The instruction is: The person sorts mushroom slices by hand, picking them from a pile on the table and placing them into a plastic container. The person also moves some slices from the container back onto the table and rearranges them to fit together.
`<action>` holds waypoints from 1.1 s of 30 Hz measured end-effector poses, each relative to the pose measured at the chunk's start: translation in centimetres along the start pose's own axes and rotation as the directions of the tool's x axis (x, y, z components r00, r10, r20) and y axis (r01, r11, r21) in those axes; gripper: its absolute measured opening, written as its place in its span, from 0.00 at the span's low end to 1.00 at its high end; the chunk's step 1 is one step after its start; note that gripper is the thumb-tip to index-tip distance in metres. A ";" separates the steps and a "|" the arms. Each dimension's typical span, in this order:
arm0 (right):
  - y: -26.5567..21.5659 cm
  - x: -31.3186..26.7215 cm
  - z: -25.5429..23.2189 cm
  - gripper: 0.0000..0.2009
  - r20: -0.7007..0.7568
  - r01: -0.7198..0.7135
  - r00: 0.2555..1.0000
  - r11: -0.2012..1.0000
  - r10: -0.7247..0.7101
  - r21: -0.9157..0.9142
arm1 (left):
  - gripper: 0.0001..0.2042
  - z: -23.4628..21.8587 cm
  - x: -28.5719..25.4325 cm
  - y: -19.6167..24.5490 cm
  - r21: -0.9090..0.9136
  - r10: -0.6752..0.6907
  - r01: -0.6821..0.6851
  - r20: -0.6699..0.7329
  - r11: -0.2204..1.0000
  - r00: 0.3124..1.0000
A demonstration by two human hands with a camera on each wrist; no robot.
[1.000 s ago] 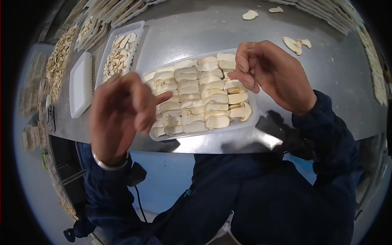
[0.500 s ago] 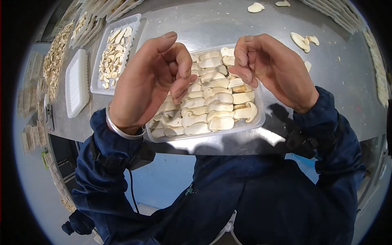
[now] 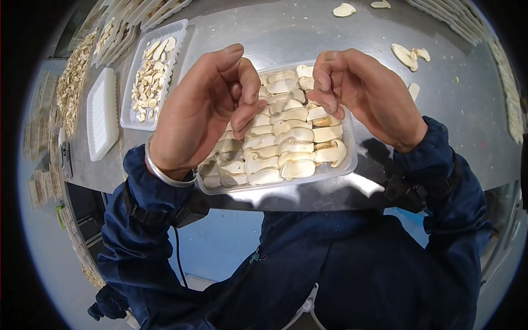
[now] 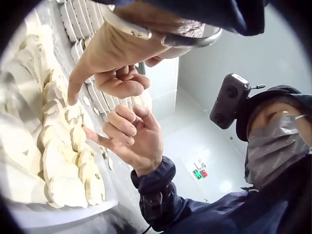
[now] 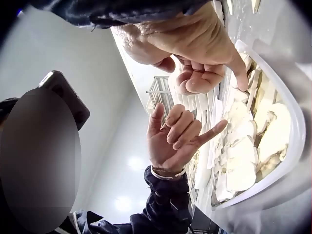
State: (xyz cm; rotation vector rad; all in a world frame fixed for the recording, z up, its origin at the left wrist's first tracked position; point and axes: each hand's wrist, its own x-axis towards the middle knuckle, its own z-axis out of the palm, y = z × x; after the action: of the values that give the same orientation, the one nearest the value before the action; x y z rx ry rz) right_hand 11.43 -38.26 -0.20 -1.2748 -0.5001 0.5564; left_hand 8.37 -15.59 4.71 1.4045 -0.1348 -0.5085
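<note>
A clear plastic tray (image 3: 353,160) on the metal table holds rows of overlapping pale mushroom slices (image 3: 297,168). Over its left part is my left hand (image 3: 192,115), palm turned inward, most fingers loosely bent, holding nothing. My right hand (image 3: 374,96) faces it above the tray's right edge, likewise empty and bent-fingered. In the left wrist view, a finger of my left hand (image 4: 114,58) points down at the slices (image 4: 61,161). The right wrist view has my right hand (image 5: 195,48) with one finger at the slices (image 5: 241,163); whether it touches them I cannot tell.
Left of the tray stand a container of small mushroom pieces (image 3: 126,113) and a white ridged tray (image 3: 103,115). Loose slices (image 3: 405,56) lie on the table (image 3: 456,115) beyond the right hand. Stacked trays (image 3: 448,19) line the back.
My left hand has moved right and away from my body, over the tray. My right hand has barely moved. Within the last half second both hands have nearly held their places.
</note>
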 end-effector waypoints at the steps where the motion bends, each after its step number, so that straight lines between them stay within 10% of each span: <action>1: 0.0 0.0 0.0 0.20 0.004 -0.003 1.000 1.000 0.003 -0.005 | 0.23 0.0 0.0 0.0 0.004 -0.003 0.003 -0.002 1.000 1.000; 33: 0.1 0.3 -0.2 0.18 0.004 -0.006 1.000 0.998 0.006 -0.056 | 0.23 -0.1 0.2 0.0 0.058 -0.018 0.019 -0.021 0.998 1.000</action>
State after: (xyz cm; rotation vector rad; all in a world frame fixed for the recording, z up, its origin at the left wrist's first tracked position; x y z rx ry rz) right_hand 11.80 -38.23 -0.30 -1.3293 -0.5187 0.5530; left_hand 8.61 -15.60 4.61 1.4682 -0.1208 -0.5087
